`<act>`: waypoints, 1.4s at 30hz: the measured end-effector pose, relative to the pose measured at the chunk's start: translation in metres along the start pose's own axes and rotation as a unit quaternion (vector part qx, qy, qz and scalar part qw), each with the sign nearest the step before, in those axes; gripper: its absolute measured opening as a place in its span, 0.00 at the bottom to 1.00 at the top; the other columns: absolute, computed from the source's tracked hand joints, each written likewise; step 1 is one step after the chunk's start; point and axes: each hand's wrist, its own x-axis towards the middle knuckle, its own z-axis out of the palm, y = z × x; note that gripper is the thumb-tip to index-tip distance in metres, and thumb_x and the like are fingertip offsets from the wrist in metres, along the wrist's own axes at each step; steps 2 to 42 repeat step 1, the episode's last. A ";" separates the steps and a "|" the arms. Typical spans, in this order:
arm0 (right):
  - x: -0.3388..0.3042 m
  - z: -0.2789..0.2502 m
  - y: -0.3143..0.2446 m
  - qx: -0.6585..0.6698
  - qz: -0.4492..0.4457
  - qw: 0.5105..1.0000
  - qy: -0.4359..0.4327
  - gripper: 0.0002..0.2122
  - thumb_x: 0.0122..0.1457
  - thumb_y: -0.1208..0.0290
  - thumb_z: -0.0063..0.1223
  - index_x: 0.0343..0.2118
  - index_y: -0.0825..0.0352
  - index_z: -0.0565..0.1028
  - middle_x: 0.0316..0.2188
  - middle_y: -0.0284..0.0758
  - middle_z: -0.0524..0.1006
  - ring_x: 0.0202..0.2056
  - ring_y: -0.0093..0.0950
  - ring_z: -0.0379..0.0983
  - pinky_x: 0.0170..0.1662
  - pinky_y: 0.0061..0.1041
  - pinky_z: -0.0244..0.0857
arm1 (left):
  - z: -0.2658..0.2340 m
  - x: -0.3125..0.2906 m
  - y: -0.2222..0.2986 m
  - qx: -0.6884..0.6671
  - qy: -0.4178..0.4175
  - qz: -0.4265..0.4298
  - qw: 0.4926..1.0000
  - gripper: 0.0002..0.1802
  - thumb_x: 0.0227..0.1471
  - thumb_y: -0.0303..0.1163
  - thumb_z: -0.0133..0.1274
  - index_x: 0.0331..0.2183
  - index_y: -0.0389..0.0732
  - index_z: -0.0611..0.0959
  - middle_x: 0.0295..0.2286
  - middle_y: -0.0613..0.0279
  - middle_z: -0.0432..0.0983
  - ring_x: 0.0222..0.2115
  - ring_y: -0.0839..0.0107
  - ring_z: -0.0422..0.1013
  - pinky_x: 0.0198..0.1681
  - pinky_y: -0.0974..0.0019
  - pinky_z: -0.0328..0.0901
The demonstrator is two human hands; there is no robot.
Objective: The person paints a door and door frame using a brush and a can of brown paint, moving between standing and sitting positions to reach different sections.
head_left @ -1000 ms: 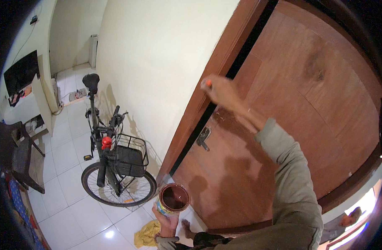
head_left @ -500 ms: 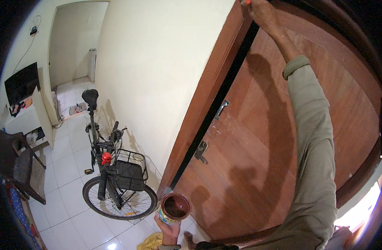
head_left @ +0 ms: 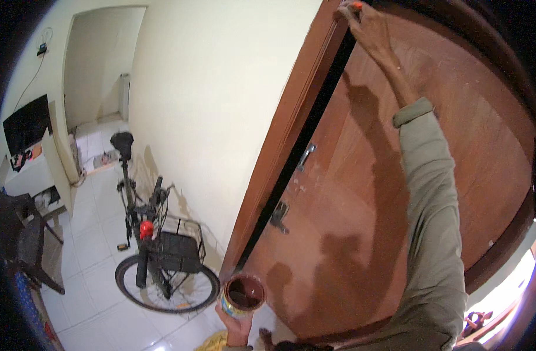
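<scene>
Low in the view, my left hand is closed around a small paint can from below and the side. The can is lidless, with a brown-stained rim and dark reddish-brown paint inside. My right arm, in a rolled green-grey sleeve, stretches up to the top of the brown door frame. There my right hand is closed on what looks like a paintbrush; only its orange handle end shows clearly. Its bristles are hidden or too blurred to make out. The hand is against or very close to the frame.
A brown wooden door with a metal handle and a lock fills the right. A black bicycle with a front basket stands by the cream wall. Farther left are a dark chair, a cabinet and a screen. Yellow cloth lies below the can.
The view has shifted slightly. My right hand appears a little lower and farther along the frame, more fully in view. My left hand still holds the can in nearly the same place.
</scene>
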 end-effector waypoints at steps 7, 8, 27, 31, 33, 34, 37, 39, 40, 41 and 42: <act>-0.010 0.001 -0.014 0.009 -0.027 1.000 0.006 0.16 0.64 0.56 0.48 0.37 0.65 0.78 0.31 0.44 0.79 0.33 0.40 0.78 0.38 0.39 0.71 | -0.007 -0.018 0.005 0.004 0.020 0.004 1.000 0.38 0.57 0.60 0.41 0.60 0.47 0.68 0.59 0.55 0.65 0.59 0.54 0.62 0.61 0.44 0.58; -0.010 0.001 -0.014 0.009 -0.027 1.000 0.006 0.16 0.64 0.56 0.48 0.37 0.65 0.78 0.31 0.44 0.79 0.33 0.40 0.78 0.38 0.39 0.71 | -0.007 -0.018 0.005 0.004 0.020 0.004 1.000 0.38 0.57 0.60 0.41 0.60 0.47 0.68 0.59 0.55 0.65 0.59 0.54 0.62 0.61 0.44 0.58; -0.010 0.001 -0.014 0.009 -0.027 1.000 0.006 0.16 0.64 0.56 0.48 0.37 0.65 0.78 0.31 0.44 0.79 0.33 0.40 0.78 0.38 0.39 0.71 | -0.007 -0.018 0.005 0.004 0.020 0.004 1.000 0.38 0.57 0.60 0.41 0.60 0.47 0.68 0.59 0.55 0.65 0.59 0.54 0.62 0.61 0.44 0.58; -0.010 0.001 -0.014 0.009 -0.027 1.000 0.006 0.16 0.64 0.56 0.48 0.37 0.65 0.78 0.31 0.44 0.79 0.33 0.40 0.78 0.38 0.39 0.71 | -0.007 -0.018 0.005 0.004 0.020 0.004 1.000 0.38 0.57 0.60 0.41 0.60 0.47 0.68 0.59 0.55 0.65 0.59 0.54 0.62 0.61 0.44 0.58; -0.010 0.001 -0.014 0.009 -0.027 1.000 0.006 0.16 0.64 0.56 0.48 0.37 0.65 0.78 0.31 0.44 0.79 0.33 0.40 0.78 0.38 0.39 0.71 | -0.007 -0.018 0.005 0.004 0.020 0.004 1.000 0.38 0.57 0.60 0.41 0.60 0.47 0.68 0.59 0.55 0.65 0.59 0.54 0.62 0.61 0.44 0.58; -0.010 0.001 -0.014 0.009 -0.027 1.000 0.006 0.16 0.64 0.56 0.48 0.37 0.65 0.78 0.31 0.44 0.79 0.33 0.40 0.78 0.38 0.39 0.71 | -0.007 -0.018 0.005 0.004 0.020 0.004 1.000 0.38 0.57 0.60 0.41 0.60 0.47 0.68 0.59 0.55 0.65 0.59 0.54 0.62 0.61 0.44 0.58; -0.010 0.001 -0.014 0.009 -0.027 1.000 0.006 0.16 0.64 0.56 0.48 0.37 0.65 0.78 0.31 0.44 0.79 0.33 0.40 0.78 0.38 0.39 0.71 | -0.007 -0.018 0.005 0.004 0.020 0.004 1.000 0.38 0.57 0.60 0.41 0.60 0.47 0.68 0.59 0.55 0.65 0.59 0.54 0.62 0.61 0.44 0.58; -0.010 0.001 -0.014 0.009 -0.027 1.000 0.006 0.16 0.64 0.56 0.48 0.37 0.65 0.78 0.31 0.44 0.79 0.33 0.40 0.78 0.38 0.39 0.71 | -0.007 -0.018 0.005 0.004 0.020 0.004 1.000 0.38 0.57 0.60 0.41 0.60 0.47 0.68 0.59 0.55 0.65 0.59 0.54 0.62 0.61 0.44 0.58; -0.010 0.001 -0.014 0.009 -0.027 1.000 0.006 0.16 0.64 0.56 0.48 0.37 0.65 0.78 0.31 0.44 0.79 0.33 0.40 0.78 0.38 0.39 0.71 | -0.007 -0.018 0.005 0.004 0.020 0.004 1.000 0.38 0.57 0.60 0.41 0.60 0.47 0.68 0.59 0.55 0.65 0.59 0.54 0.62 0.61 0.44 0.58; -0.010 0.001 -0.014 0.009 -0.027 1.000 0.006 0.16 0.64 0.56 0.48 0.37 0.65 0.78 0.31 0.44 0.79 0.33 0.40 0.78 0.38 0.39 0.71 | -0.007 -0.018 0.005 0.004 0.020 0.004 1.000 0.38 0.57 0.60 0.41 0.60 0.47 0.68 0.59 0.55 0.65 0.59 0.54 0.62 0.61 0.44 0.58; -0.010 0.001 -0.014 0.009 -0.027 1.000 0.006 0.16 0.64 0.56 0.48 0.37 0.65 0.78 0.31 0.44 0.79 0.33 0.40 0.78 0.38 0.39 0.71 | -0.007 -0.018 0.005 0.004 0.020 0.004 1.000 0.38 0.57 0.60 0.41 0.60 0.47 0.68 0.59 0.55 0.65 0.59 0.54 0.62 0.61 0.44 0.58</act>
